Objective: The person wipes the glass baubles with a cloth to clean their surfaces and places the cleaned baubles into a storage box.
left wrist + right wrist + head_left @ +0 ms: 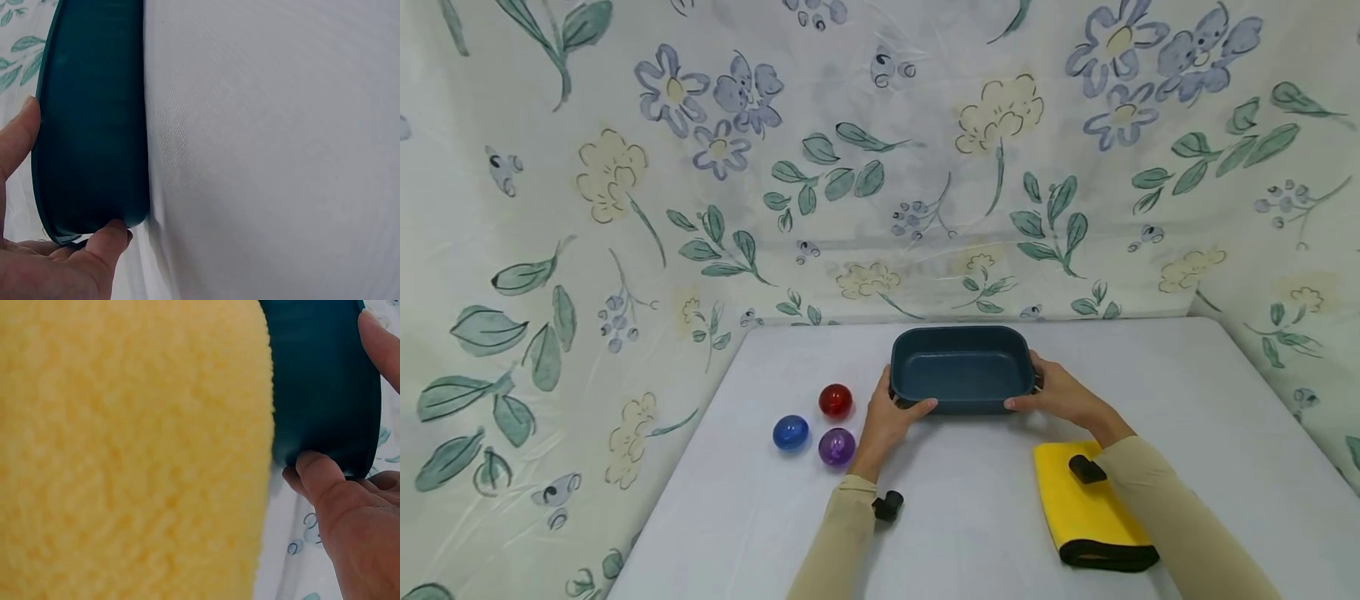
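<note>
A dark teal rectangular dish (962,375) with rounded corners sits toward the back of the white table, and nothing lies in it. My left hand (889,421) grips its left end, with the thumb along the front wall. At the opposite end my right hand (1060,392) holds the dish the same way, thumb at the front corner. Both wrist views show fingers curled at the ends of the dish (94,125), partly hidden behind it. Below my right forearm lies a folded yellow cloth (1075,500) with a black edge; it looms large in the right wrist view.
Left of my left hand are three shiny balls: a red ball (836,402), a blue ball (791,433) and a purple ball (837,447). The white table (955,517) ends at a flower-patterned curtain (917,167) behind and at both sides.
</note>
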`<state>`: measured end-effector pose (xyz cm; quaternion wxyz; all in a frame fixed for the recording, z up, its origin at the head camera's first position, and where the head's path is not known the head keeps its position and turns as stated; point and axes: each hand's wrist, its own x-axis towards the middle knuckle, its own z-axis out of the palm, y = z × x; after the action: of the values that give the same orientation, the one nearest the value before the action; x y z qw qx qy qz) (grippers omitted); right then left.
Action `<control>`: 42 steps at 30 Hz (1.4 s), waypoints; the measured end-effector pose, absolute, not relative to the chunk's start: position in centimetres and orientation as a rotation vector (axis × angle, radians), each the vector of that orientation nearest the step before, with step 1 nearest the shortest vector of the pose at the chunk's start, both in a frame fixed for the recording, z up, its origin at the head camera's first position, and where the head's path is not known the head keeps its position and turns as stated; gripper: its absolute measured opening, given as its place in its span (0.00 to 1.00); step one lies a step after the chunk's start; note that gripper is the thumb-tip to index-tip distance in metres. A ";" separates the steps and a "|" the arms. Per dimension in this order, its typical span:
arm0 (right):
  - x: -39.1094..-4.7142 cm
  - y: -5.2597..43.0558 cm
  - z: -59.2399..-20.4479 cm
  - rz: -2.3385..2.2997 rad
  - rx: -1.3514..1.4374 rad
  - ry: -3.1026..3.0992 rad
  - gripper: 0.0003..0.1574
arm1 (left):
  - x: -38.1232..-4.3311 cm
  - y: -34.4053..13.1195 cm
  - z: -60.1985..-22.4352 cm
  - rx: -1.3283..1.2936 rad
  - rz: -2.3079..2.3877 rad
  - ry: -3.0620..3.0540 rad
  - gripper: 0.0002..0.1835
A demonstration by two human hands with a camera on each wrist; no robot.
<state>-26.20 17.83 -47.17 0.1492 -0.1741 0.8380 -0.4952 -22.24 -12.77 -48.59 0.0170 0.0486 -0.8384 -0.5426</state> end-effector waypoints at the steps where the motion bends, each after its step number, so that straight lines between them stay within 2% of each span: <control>1: -26.2 17.8 -47.1 -1.428 -0.503 2.405 0.71 | -22.2 -12.8 -48.6 0.158 -1.683 -2.610 0.59; 18: -25.9 17.7 -47.2 -1.429 -0.436 2.384 0.73 | -22.3 -12.8 -48.9 0.170 -1.706 -2.599 0.58; 26: -25.2 18.7 -46.2 -1.357 -0.419 2.407 0.71 | -22.4 -12.8 -48.8 0.183 -1.723 -2.575 0.58; 35: -22.5 21.2 -44.2 -1.219 -0.463 2.634 0.50 | -22.2 -13.0 -48.9 0.176 -1.754 -2.554 0.59; 42: -19.0 24.1 -43.3 -1.151 -0.376 2.756 0.46 | -22.3 -12.9 -49.0 0.175 -1.740 -2.566 0.58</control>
<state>-18.99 24.14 -43.25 0.0656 -0.1246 0.9136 -0.3814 -22.31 -12.90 -49.03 0.0182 0.0565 -0.8261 -0.5604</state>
